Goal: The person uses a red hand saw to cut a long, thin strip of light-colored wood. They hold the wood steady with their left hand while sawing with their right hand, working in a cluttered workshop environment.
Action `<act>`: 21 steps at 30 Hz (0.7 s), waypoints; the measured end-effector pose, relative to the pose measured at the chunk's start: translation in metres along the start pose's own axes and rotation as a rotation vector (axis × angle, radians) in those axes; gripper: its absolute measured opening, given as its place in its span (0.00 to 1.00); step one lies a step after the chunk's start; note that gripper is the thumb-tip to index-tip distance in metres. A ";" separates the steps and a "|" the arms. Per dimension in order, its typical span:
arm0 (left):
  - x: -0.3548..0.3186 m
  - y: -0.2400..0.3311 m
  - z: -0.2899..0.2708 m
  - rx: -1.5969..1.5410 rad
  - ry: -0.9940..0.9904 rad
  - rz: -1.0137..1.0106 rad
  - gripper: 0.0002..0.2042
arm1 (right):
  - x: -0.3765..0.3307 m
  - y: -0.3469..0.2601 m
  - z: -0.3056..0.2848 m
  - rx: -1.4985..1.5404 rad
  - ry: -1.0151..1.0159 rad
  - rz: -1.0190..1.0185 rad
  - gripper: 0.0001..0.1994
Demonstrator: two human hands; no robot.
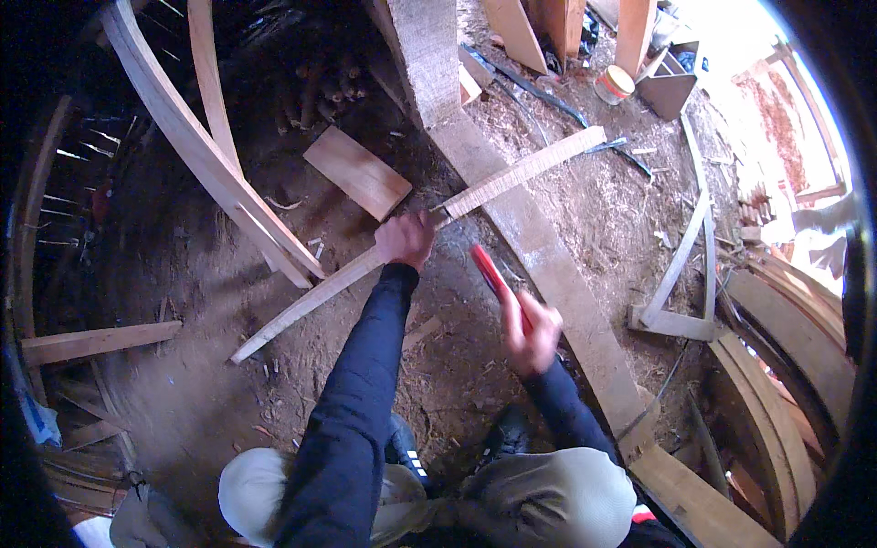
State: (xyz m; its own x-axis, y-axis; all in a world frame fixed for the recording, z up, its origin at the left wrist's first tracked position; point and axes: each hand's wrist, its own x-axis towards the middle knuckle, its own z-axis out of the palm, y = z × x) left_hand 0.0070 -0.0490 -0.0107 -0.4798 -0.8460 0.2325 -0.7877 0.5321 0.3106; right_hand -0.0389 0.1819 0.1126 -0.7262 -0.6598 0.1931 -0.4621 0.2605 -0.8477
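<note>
A long, narrow wooden strip runs diagonally in front of me, its far right end lying over a broad wooden beam. My left hand is closed around the strip near its middle. In my right hand is a slim red tool, pointing up and left toward the strip but apart from it. Its kind is not clear, and my fingers cover its lower part. Just beyond my left hand lies a flat rectangular wooden board.
Curved wooden pieces lean at the left, and more curved timbers lie at the right. An angled wooden frame rests on the shavings-covered ground. Farther off are a round tub, a wooden box and a dark cable.
</note>
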 end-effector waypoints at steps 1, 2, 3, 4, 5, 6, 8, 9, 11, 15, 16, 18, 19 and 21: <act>-0.003 0.000 0.009 -0.027 -0.007 0.039 0.22 | 0.010 0.016 0.017 0.011 0.046 -0.100 0.07; 0.004 -0.013 0.010 -0.028 0.008 0.067 0.22 | 0.008 0.011 0.022 0.069 0.011 -0.054 0.07; -0.005 -0.016 0.012 -0.050 -0.010 0.085 0.21 | -0.005 0.007 0.014 0.095 -0.038 0.016 0.07; -0.019 -0.017 0.014 -0.026 -0.051 0.053 0.21 | -0.016 0.006 -0.003 0.064 -0.089 0.123 0.05; -0.015 -0.019 0.009 0.006 -0.054 0.033 0.20 | -0.031 -0.001 -0.018 -0.012 -0.084 0.053 0.04; 0.002 -0.010 0.003 0.025 -0.033 0.018 0.20 | -0.042 -0.002 -0.030 0.009 -0.039 -0.011 0.04; -0.001 -0.009 -0.003 0.021 -0.047 0.007 0.20 | -0.047 0.000 -0.029 -0.006 -0.031 0.012 0.05; -0.003 -0.016 -0.005 0.030 -0.057 0.006 0.19 | -0.034 0.000 -0.011 0.018 -0.092 0.111 0.06; 0.001 -0.002 0.003 0.013 -0.115 0.008 0.19 | 0.006 0.014 0.017 0.038 0.003 -0.061 0.08; 0.002 -0.021 0.004 0.063 -0.161 -0.004 0.19 | -0.035 0.003 -0.022 0.015 -0.057 0.075 0.07; 0.009 -0.022 0.002 0.073 -0.160 -0.032 0.19 | -0.054 -0.001 -0.034 0.014 -0.042 0.039 0.07; 0.007 -0.008 -0.002 0.044 -0.129 -0.052 0.19 | -0.049 -0.003 -0.041 -0.037 -0.043 0.043 0.09; 0.005 -0.006 -0.005 0.037 -0.115 -0.057 0.19 | -0.040 -0.007 -0.038 -0.060 -0.048 0.041 0.10; 0.003 -0.001 -0.003 0.010 -0.043 -0.005 0.19 | -0.005 -0.002 -0.016 -0.043 0.045 -0.047 0.14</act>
State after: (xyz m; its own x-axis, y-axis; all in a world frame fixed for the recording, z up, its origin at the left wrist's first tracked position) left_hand 0.0073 -0.0517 -0.0072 -0.4916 -0.8495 0.1914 -0.7937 0.5275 0.3029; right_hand -0.0426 0.1964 0.1210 -0.7249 -0.6398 0.2553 -0.5170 0.2603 -0.8155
